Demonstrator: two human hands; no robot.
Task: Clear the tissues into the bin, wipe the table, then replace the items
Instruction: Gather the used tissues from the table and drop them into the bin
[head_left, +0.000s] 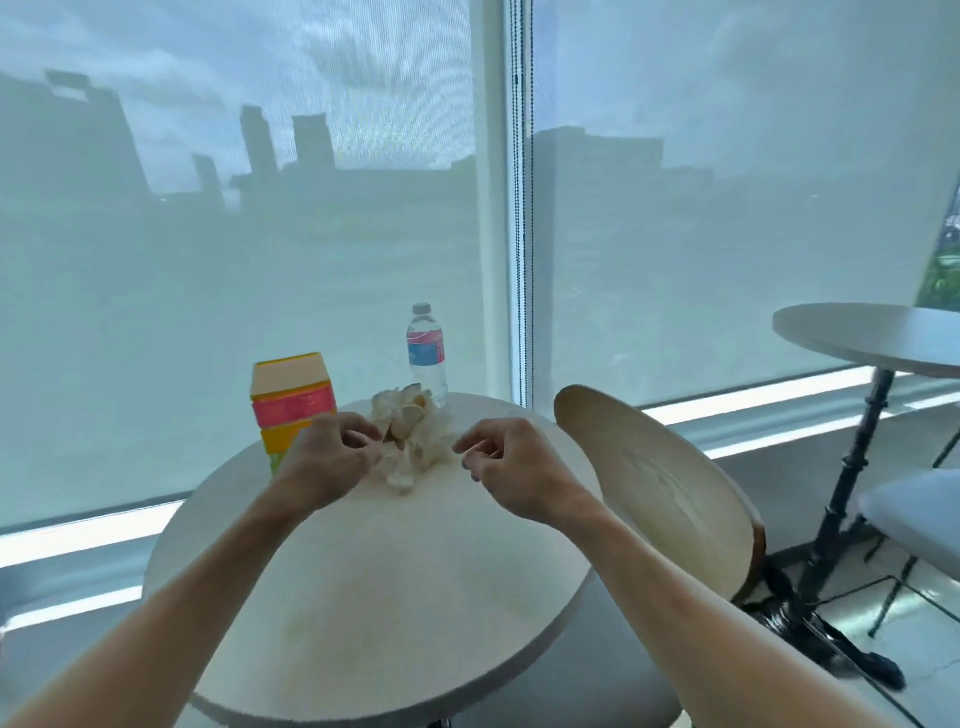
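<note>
A pile of crumpled white tissues (410, 441) lies on the far half of the round pale table (374, 587). My left hand (332, 460) hovers at the pile's left edge with its fingers curled; the fingertips meet the tissue, and whether they pinch it is unclear. My right hand (511, 465) hangs just right of the pile, fingers loosely curled, a small gap away and holding nothing. A yellow and pink carton (293, 402) stands upright at the back left of the table. A clear water bottle (427, 353) with a blue and pink label stands behind the tissues.
A chair with a curved wooden back (660, 483) is close to the table's right side. A second round table (872, 338) on a black pedestal stands at the far right. Window blinds run along the back. No bin is in view.
</note>
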